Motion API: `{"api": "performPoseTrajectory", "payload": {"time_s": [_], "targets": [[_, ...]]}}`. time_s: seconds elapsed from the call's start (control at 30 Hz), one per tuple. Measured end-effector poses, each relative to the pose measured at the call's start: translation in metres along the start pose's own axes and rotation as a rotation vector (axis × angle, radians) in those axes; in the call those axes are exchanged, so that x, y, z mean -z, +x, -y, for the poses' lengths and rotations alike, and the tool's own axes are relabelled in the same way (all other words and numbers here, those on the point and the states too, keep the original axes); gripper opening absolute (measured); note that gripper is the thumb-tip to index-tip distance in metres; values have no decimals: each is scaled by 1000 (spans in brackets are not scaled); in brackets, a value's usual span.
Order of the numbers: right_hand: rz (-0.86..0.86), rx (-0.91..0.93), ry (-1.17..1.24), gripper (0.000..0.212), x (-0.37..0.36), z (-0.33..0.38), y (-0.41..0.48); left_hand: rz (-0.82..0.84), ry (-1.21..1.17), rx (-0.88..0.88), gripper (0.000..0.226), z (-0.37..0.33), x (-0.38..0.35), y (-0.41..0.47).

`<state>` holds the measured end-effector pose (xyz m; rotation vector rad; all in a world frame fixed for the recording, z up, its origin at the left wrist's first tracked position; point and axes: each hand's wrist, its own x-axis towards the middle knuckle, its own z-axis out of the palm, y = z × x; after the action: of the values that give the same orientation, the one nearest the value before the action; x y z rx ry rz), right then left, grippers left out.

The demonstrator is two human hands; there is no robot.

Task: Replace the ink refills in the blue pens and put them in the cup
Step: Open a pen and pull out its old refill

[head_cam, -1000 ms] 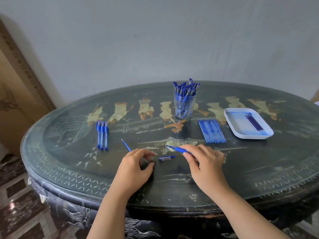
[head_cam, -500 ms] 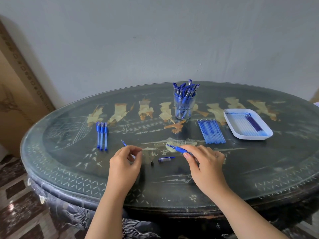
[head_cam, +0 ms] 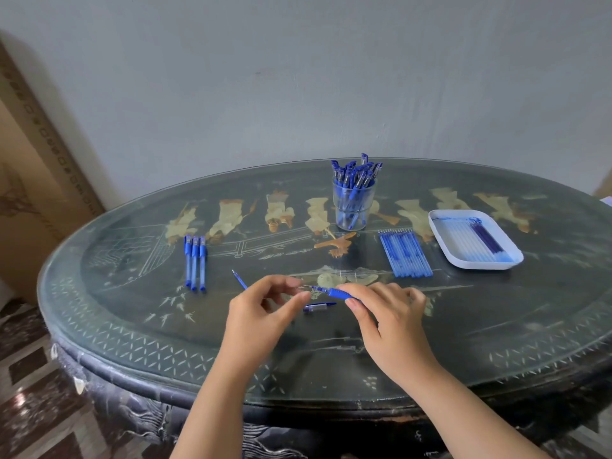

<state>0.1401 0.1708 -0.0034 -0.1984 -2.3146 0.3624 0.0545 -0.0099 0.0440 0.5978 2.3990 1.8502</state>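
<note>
A: Biggest first?

B: Oval tabletop [head_cam: 496, 326], dark, inlaid with pale figures. Clear cup [head_cam: 352, 210] toward its far edge, packed with capped pens [head_cam: 356, 173] standing on end.

A: Hands next?

B: Both well in front of the cup. Right hand [head_cam: 390, 323] slightly right of the cup's line, fingers curled round a blue pen barrel [head_cam: 334, 292], held low and pointing left. Left hand [head_cam: 258, 316] left of the cup's line, fingers curled, thumb and forefinger tips close together at the barrel's front end. Pinching anything there or not: cannot tell.

A: Then?

B: White tray [head_cam: 477, 265] right of the cup and a little nearer, with thin refills [head_cam: 477, 240] lying inside. Between cup and tray, a touch nearer, a neat row of blue refills [head_cam: 405, 255] flat on the tabletop.

A: Smaller bits?

B: Three blue pens [head_cam: 194, 263] side by side, far left of the cup and nearer. One loose refill [head_cam: 239, 279] poking out from behind the left hand, front-left of the cup. Gripped or just lying there: cannot tell. Last, a pen cap [head_cam: 319, 306] flat on the tabletop in front of the cup, between the two hands, just nearer than the barrel.
</note>
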Motion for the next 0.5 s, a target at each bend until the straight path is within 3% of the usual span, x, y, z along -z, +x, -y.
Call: {"api": "performPoseTrajectory", "payload": {"time_s": [0.13,0.5], "targets": [[16,33,-2,24,5,5,0,94,-136,41,10,-4,-14,-3],[23,-38,130,18,11,19,1,32,-300,20,11,-13,-17,-5]]}}
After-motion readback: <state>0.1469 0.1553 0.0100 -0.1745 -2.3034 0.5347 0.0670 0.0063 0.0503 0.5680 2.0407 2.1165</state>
